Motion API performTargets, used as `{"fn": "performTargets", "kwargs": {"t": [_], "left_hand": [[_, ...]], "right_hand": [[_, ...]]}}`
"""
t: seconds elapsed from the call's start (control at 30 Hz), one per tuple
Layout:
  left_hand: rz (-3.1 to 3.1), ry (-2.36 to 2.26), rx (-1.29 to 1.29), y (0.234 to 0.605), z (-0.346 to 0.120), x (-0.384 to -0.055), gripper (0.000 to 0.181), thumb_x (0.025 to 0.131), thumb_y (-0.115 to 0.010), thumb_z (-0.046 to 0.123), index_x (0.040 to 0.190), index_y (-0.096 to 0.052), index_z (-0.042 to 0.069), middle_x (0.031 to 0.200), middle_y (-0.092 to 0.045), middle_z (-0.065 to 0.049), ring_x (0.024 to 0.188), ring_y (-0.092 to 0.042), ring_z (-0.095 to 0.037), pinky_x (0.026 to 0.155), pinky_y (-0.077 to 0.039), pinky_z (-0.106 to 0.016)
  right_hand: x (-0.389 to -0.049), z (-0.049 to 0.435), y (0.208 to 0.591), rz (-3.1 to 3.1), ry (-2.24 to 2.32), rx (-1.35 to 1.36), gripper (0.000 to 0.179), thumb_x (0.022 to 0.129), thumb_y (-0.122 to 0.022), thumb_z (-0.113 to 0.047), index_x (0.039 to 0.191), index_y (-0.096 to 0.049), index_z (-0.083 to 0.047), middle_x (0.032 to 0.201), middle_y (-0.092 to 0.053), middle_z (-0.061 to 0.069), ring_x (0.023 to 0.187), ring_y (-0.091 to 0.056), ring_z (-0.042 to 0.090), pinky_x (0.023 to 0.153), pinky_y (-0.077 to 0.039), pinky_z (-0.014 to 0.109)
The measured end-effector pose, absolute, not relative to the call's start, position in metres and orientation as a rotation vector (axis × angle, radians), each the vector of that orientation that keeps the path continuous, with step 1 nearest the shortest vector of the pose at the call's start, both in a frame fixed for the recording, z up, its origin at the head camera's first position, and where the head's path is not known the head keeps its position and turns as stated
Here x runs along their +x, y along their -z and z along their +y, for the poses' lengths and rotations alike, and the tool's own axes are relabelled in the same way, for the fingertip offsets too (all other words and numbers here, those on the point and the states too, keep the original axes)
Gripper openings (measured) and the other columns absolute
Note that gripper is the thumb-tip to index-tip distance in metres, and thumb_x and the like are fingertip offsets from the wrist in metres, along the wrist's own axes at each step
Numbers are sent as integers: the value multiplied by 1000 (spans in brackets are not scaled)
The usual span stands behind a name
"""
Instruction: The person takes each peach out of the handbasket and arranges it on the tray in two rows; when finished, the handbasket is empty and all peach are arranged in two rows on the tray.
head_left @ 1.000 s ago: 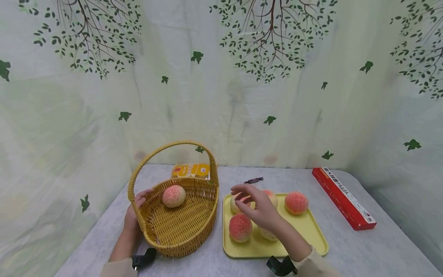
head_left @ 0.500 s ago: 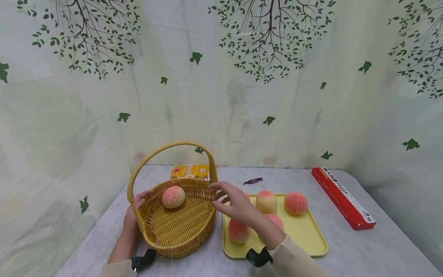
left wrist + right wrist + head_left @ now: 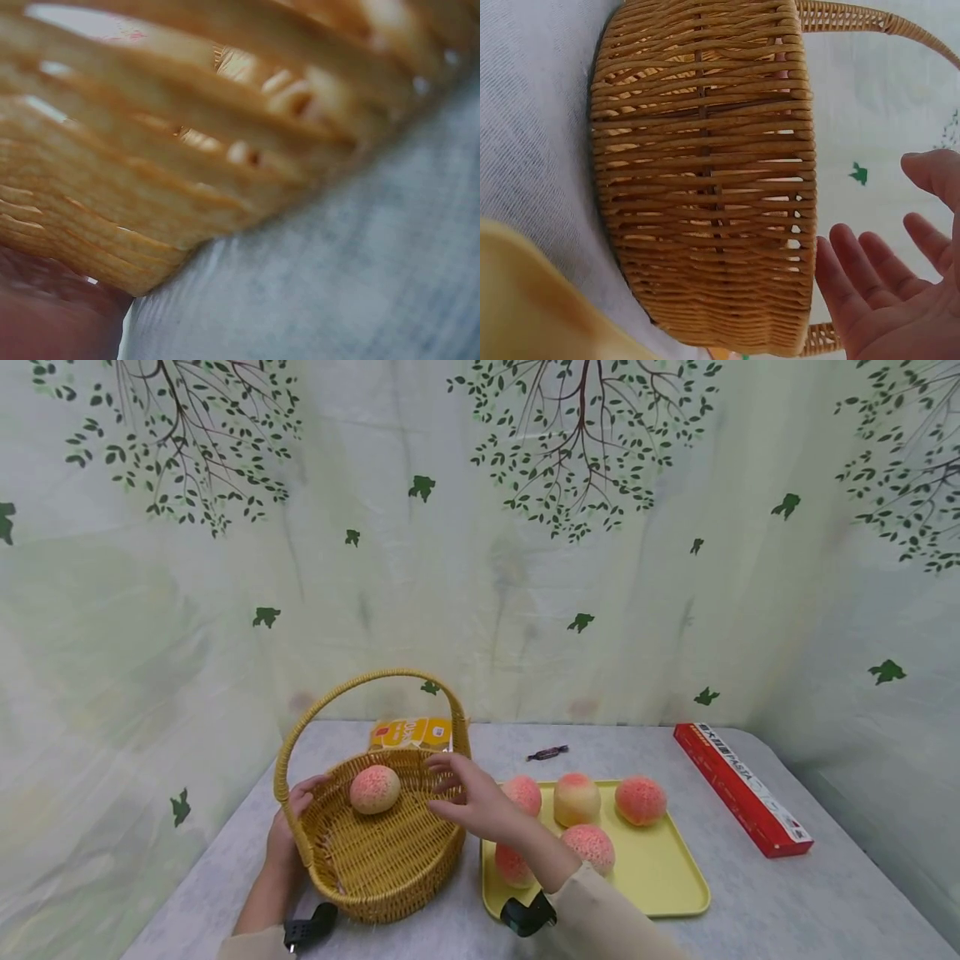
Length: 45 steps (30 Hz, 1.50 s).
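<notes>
A wicker basket point(image 3: 405, 885) with a tall arched handle stands left of centre, one pink-and-cream peach point(image 3: 375, 789) inside it. My left hand point(image 3: 287, 827) grips its left rim, fingers over the edge; the left wrist view shows only the blurred weave, table and a bit of skin. Over the basket's right rim hovers my right hand point(image 3: 480, 802), holding nothing, its fingers apart and slightly bent. The right wrist view has that hand point(image 3: 900, 292) beside the woven rim. On a yellow tray point(image 3: 660, 877) to the right lie several more peaches point(image 3: 577, 799), two partly behind the right arm.
Behind the basket lies an orange-yellow packet point(image 3: 411, 732). A small dark wrapped candy point(image 3: 547, 752) rests beyond the tray. At the far right is a long red pasta box point(image 3: 742, 789). A leaf-printed curtain point(image 3: 510, 610) closes off the table's back.
My right hand has moved left from above the tray to over the basket's right rim, uncovering peaches on the tray. The left hand and basket have stayed put.
</notes>
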<state>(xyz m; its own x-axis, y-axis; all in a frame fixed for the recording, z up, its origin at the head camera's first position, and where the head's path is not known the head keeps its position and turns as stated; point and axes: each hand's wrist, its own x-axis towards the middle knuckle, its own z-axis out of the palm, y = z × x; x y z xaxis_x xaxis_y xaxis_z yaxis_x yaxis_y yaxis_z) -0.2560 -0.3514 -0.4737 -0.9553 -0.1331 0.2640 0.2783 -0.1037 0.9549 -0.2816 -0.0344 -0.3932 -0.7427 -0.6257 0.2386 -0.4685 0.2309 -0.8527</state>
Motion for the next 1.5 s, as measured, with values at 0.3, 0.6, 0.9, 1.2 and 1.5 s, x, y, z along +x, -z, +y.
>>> {"fn": "performTargets", "kwargs": {"t": [0.3,0.6,0.9,1.2,1.5], "left_hand": [[-1937,2117,-112,475,-351,-256,46,109,-29,29,143,-39,0,132,-51,14,124,-46,2,99,-35,-11],[-1957,2104,-82,477,-352,-257,49,110,-27,29,146,-35,-2,133,-51,13,124,-48,1,99,-37,-12],[-1946,2127,-77,473,-350,-255,47,110,-28,29,145,-36,-1,133,-52,12,124,-49,-1,99,-39,-12],[-1892,2179,-83,470,-348,-255,40,109,-31,27,140,-45,6,130,-55,14,123,-51,-2,98,-42,-13],[-1890,2170,-104,473,-348,-256,42,109,-31,26,142,-43,4,130,-55,14,123,-50,-1,98,-39,-13]], "right_hand": [[-289,-52,400,2310,1566,-976,60,93,-71,-24,145,-41,-28,145,-50,4,124,-60,25,92,-55,31],[-294,-69,400,2322,1549,-959,68,92,-72,-28,150,-37,-20,148,-46,13,124,-61,23,87,-56,29],[-300,-83,398,2307,1514,-935,69,92,-73,-28,150,-36,-21,148,-44,15,128,-57,28,92,-54,33],[-308,-94,401,2416,1385,-923,70,90,-74,-30,149,-39,-20,148,-46,12,129,-56,28,97,-52,36],[-314,-101,403,2426,1330,-845,69,89,-74,-34,148,-41,-23,148,-49,10,133,-53,27,105,-48,43]]}}
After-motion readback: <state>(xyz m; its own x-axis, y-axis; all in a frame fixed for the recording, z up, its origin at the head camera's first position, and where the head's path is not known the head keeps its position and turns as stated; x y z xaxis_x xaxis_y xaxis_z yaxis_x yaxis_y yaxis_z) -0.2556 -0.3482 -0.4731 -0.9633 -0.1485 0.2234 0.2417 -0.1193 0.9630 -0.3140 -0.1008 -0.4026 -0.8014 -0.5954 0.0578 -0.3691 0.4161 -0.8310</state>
